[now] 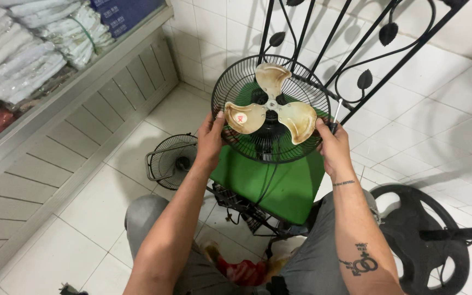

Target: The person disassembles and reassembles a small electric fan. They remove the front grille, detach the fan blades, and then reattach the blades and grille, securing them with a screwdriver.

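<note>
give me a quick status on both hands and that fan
Left hand grips fan guard rim, left side. Right hand grips right side, thin white tool in its grip. Three-blade fan blade exposed, on green stool. Nothing blocking.

The fan blades (271, 109) are a yellowed cream, browned in patches, one bearing a small red sticker; the wire guard (230, 82) around them is black. Beneath sits a bright green stool (279, 183). The floor tiles (443, 109) are white with grey grout lines — the railing (323, 43) black, with leaf shapes. A second guard (170, 161) is dark grey. The shelf (23, 65) holds white bundles, one red — and the fan base (427, 235) is black
</note>
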